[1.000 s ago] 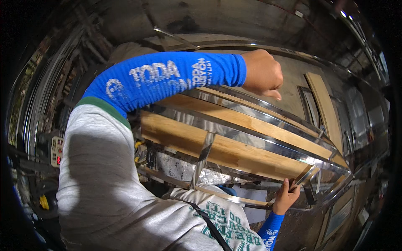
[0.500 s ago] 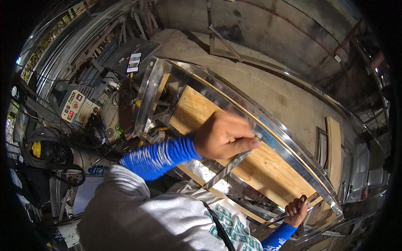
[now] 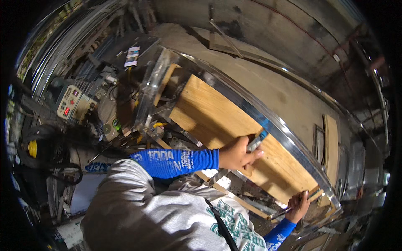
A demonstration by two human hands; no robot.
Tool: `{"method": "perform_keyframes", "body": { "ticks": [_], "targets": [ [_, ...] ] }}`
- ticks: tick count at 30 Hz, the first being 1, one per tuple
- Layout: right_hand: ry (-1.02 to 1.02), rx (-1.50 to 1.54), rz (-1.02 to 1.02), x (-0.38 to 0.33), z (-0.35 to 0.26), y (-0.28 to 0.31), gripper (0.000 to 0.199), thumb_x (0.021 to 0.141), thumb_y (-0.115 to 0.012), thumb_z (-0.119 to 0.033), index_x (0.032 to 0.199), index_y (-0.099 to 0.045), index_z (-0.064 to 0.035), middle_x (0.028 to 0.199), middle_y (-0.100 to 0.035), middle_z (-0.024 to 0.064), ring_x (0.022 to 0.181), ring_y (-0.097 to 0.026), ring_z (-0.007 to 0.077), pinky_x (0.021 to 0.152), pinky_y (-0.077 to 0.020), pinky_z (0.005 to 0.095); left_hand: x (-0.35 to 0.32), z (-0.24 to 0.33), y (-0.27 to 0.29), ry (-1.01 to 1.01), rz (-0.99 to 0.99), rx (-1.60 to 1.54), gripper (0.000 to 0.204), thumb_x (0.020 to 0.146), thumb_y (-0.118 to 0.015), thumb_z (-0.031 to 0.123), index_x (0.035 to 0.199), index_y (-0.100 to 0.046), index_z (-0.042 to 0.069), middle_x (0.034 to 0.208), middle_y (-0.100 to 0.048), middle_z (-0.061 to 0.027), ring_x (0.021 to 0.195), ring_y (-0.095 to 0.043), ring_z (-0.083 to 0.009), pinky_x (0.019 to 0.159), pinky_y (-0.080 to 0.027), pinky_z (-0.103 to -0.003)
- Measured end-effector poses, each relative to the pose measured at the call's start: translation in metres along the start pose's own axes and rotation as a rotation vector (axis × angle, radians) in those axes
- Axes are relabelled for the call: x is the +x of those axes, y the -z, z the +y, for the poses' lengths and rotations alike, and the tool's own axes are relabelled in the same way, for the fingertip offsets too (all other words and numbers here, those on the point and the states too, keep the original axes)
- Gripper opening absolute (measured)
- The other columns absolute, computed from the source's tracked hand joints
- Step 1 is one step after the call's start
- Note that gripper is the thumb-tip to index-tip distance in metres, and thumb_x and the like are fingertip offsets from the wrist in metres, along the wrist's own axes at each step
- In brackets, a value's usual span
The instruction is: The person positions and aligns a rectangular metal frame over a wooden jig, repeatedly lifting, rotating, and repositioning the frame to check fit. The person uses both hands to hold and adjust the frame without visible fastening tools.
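Left hand (image 3: 238, 154), frame centre: clenched around a small blue-tipped tool (image 3: 257, 140) pressed to the polished steel frame rail (image 3: 268, 125) above a wooden board (image 3: 217, 115). Right hand (image 3: 299, 206), lower right: gripping the frame's lower rail (image 3: 289, 211). Step judged: marking or fastening the rail; continuing calls for steady bracing.

A dusty grey concrete floor (image 3: 268, 83) spreads under hard sunlight; a grey control box with red display (image 3: 72, 102) sits left among tangled black cables (image 3: 46, 167); shadows darken the edges.
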State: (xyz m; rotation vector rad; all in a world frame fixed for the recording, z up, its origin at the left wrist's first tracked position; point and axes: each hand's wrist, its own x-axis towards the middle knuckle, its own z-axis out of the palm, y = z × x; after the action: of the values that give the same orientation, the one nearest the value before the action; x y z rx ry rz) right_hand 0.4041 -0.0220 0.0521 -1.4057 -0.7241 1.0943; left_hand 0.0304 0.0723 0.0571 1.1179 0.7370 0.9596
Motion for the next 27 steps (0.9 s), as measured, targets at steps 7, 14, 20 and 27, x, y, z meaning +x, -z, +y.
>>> {"method": "perform_keyframes", "body": {
  "ticks": [7, 14, 20, 27],
  "targets": [
    [0.156, -0.251, 0.146, 0.003, -0.005, -0.031, 0.037, 0.104, -0.063, -0.036, 0.077, -0.049, -0.0148, 0.055, -0.043, -0.0037, 0.042, -0.04, 0.0064, 0.04, -0.0322, 0.0244, 0.008, 0.005, 0.013, -0.003, 0.013, 0.164, 0.027, 0.102, -0.068, 0.024, 0.09, -0.05, 0.008, 0.063, -0.048, 0.0023, 0.046, -0.048, -0.0067, 0.042, -0.043, -0.025],
    [0.319, -0.449, 0.207, 0.005, 0.021, -0.017, 0.029, 0.107, -0.062, -0.027, 0.089, -0.047, -0.0097, 0.06, -0.049, -0.0016, 0.046, -0.043, 0.0059, 0.042, -0.034, 0.0234, 0.028, 0.002, 0.018, -0.053, -0.031, 0.214, 0.031, 0.099, -0.07, 0.027, 0.089, -0.048, 0.008, 0.06, -0.049, 0.0001, 0.045, -0.05, -0.0081, 0.043, -0.046, -0.028],
    [0.297, -0.541, 0.19, -0.019, 0.041, -0.02, 0.02, 0.11, -0.056, -0.025, 0.102, -0.047, -0.0085, 0.066, -0.052, 0.0008, 0.052, -0.049, 0.0081, 0.045, -0.0392, 0.0247, 0.042, -0.002, 0.019, -0.043, 0.025, 0.309, 0.031, 0.096, -0.073, 0.026, 0.091, -0.05, 0.005, 0.066, -0.053, -0.0043, 0.047, -0.058, -0.0147, 0.044, -0.051, -0.032],
    [0.2, -0.631, 0.101, -0.031, 0.041, -0.012, 0.022, 0.112, -0.049, -0.023, 0.12, -0.044, -0.0035, 0.09, -0.065, 0.0103, 0.072, -0.067, 0.0175, 0.059, -0.0519, 0.0307, 0.063, -0.025, 0.029, -0.456, 0.278, 0.795, 0.037, 0.091, -0.077, 0.029, 0.096, -0.057, -0.001, 0.079, -0.066, -0.019, 0.066, -0.067, -0.0299, 0.061, -0.056, -0.043]
  ]
}}
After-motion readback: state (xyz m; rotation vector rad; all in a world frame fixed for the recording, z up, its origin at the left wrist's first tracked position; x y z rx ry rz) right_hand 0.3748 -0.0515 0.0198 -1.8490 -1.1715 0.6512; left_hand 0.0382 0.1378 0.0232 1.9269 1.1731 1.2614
